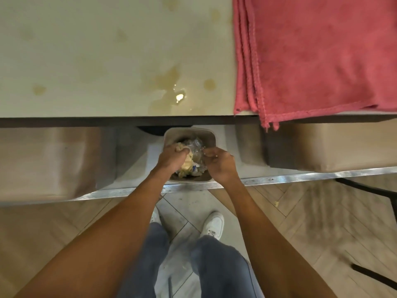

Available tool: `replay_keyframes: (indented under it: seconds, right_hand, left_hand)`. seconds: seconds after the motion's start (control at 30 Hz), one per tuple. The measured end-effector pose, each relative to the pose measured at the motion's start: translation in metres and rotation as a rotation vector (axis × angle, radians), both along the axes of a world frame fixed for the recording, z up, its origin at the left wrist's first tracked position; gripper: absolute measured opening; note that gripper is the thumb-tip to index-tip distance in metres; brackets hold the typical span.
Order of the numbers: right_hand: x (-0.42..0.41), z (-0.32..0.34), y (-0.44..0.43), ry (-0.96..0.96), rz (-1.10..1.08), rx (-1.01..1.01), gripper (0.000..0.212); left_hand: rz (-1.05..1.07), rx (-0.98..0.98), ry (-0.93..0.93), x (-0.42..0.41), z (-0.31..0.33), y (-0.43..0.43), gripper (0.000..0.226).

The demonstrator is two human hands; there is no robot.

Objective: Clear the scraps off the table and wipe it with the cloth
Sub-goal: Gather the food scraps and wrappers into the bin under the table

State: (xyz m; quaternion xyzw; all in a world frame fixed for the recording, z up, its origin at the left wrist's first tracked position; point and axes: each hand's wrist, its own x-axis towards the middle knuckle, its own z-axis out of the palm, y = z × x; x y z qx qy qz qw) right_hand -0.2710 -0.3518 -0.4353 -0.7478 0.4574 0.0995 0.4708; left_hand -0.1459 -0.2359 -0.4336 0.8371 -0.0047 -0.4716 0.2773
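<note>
Scraps point(186, 163) could drop past the bin point(189, 131), I judge, because its mouth is small and both hands crowd it; one crumb point(277, 203) lies on the floor point(322, 222), out to the right of the right hand point(219, 164). The left hand point(173, 157) clenches a yellowish clump over the bin, with more scraps just beneath it. The right hand's fingers curl at crumpled clear plastic point(196, 145); whether they grip it I cannot tell. Sticky residue might smear the cloth point(311, 57), folded on the surface point(86, 50) beyond and right of both hands, overhanging the edge. A wet spill point(169, 91) sits straight beyond them.
</note>
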Motion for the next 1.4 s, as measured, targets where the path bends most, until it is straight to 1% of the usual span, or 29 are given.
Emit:
replay_keyframes:
  seconds: [0.07, 0.17, 0.23, 0.33, 0.43, 0.5, 0.6, 0.73, 0.8, 0.9, 0.97, 1.13, 1.27, 1.4]
  right_hand:
    - [-0.008, 0.012, -0.001, -0.026, 0.005, 0.001, 0.025]
    - [-0.016, 0.03, 0.0, -0.085, 0.017, -0.034, 0.021]
    - [-0.02, 0.043, 0.001, -0.064, 0.019, -0.025, 0.021]
    - [-0.023, 0.07, 0.004, -0.033, 0.027, 0.0, 0.028]
    - [-0.027, 0.108, 0.006, -0.041, 0.092, 0.005, 0.029]
    - [-0.031, 0.14, 0.006, -0.084, 0.123, -0.003, 0.029]
    - [-0.039, 0.194, 0.005, -0.151, 0.156, 0.026, 0.032]
    - [-0.051, 0.257, 0.003, -0.209, 0.192, 0.03, 0.026]
    - [-0.057, 0.287, 0.002, -0.245, 0.201, 0.044, 0.023]
    - [-0.061, 0.329, -0.004, -0.288, 0.22, 0.071, 0.02]
    - [-0.059, 0.357, -0.011, -0.344, 0.228, 0.063, 0.021]
    - [-0.035, 0.416, -0.031, -0.461, 0.237, 0.06, 0.023]
    - [-0.002, 0.446, -0.049, -0.503, 0.246, -0.005, 0.024]
    - [0.034, 0.463, -0.066, -0.529, 0.225, -0.055, 0.025]
  left_hand:
    - [-0.095, 0.034, 0.007, -0.005, 0.003, -0.002, 0.047]
    - [-0.156, 0.055, -0.032, -0.011, 0.02, -0.002, 0.034]
    - [-0.164, 0.058, -0.053, -0.015, 0.04, 0.001, 0.033]
    - [-0.169, 0.063, -0.092, -0.022, 0.082, 0.005, 0.034]
    - [-0.122, 0.048, -0.1, -0.031, 0.128, 0.013, 0.031]
    - [-0.055, 0.026, -0.113, -0.04, 0.161, 0.02, 0.028]
    - [0.042, -0.07, -0.145, -0.056, 0.213, 0.029, 0.023]
    - [0.075, -0.156, -0.204, -0.077, 0.279, 0.036, 0.017]
    - [0.087, -0.199, -0.231, -0.084, 0.309, 0.037, 0.018]
    - [0.086, -0.243, -0.309, -0.089, 0.347, 0.035, 0.015]
    - [0.09, -0.282, -0.362, -0.086, 0.37, 0.03, 0.014]
    - [0.144, -0.404, -0.418, -0.065, 0.417, 0.015, 0.017]
    - [0.158, -0.45, -0.455, -0.036, 0.444, -0.002, 0.018]
    - [0.172, -0.488, -0.482, 0.0, 0.458, -0.02, 0.017]
